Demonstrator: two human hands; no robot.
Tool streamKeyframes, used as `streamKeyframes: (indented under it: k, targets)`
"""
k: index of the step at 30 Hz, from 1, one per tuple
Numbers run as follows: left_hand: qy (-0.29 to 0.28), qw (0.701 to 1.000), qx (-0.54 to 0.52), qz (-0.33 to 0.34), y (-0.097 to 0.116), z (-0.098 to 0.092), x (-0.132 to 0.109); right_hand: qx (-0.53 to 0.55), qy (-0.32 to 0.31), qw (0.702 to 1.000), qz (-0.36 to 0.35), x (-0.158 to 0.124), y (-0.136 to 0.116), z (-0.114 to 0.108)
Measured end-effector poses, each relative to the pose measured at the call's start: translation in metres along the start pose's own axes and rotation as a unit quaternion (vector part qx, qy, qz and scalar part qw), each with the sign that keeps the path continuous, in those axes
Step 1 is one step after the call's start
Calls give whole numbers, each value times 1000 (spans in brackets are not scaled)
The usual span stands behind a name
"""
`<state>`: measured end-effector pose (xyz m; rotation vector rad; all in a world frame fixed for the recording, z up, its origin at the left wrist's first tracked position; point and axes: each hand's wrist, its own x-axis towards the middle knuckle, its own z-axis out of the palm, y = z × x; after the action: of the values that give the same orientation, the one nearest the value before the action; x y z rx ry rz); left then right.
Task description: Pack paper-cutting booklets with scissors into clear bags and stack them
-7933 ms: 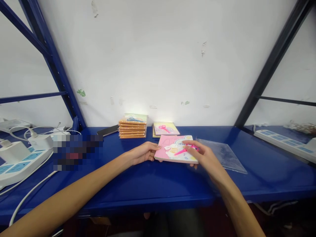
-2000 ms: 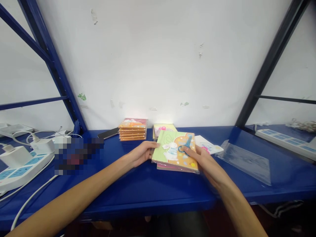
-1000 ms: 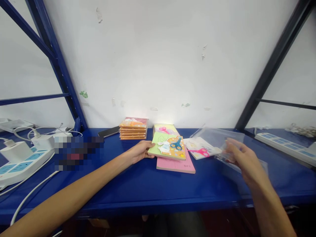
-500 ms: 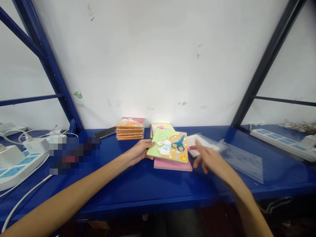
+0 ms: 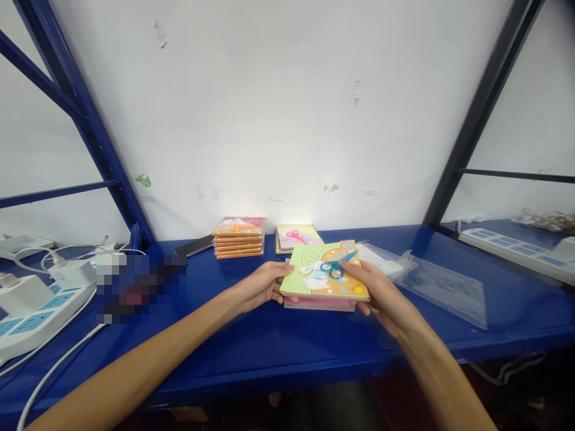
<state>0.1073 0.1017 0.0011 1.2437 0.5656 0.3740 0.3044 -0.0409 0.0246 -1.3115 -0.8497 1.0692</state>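
Observation:
A green booklet (image 5: 294, 280) with a white rabbit on an orange patch is held between both hands over the blue table. Blue scissors (image 5: 333, 269) lie on its cover. My left hand (image 5: 265, 284) grips the left edge, thumb on top and fingers beneath. At the right side, my right hand (image 5: 381, 293) has its thumb on the cover by the scissors and fingertips under the edge. Below it sits a pink booklet (image 5: 318, 304), mostly hidden.
Behind stand a stack of wrapped booklets (image 5: 239, 244) and a yellow booklet with pink scissors (image 5: 297, 235). Clear plastic sleeves (image 5: 449, 290) lie at right. A black phone-like slab (image 5: 194, 246), power strips (image 5: 38, 314) and cables are at left. Blue shelf posts (image 5: 85, 126) frame the table.
My right hand has come in from the right and closed on the green booklet's right side. The booklet has shifted slightly right, uncovering the pink scissors behind.

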Motion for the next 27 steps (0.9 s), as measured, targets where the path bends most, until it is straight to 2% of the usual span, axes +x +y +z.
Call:
streamKeyframes:
  k: [5, 14, 21, 27]
  targets:
    - [-24, 1000, -14, -5, -1, 1, -1, -15, 5, 1000, -18, -11, -8, 0]
    - [-44, 999, -6, 3, 0, 0, -2, -45, 4, 999, -2, -1, -3, -11]
    - [18, 999, -36, -1, 3, -7, 1, 6, 95, 995, -33, -3, -5, -31]
    - [65, 995, -63, 31, 9, -15, 3, 104, 131, 986, 1, 8, -4, -34]
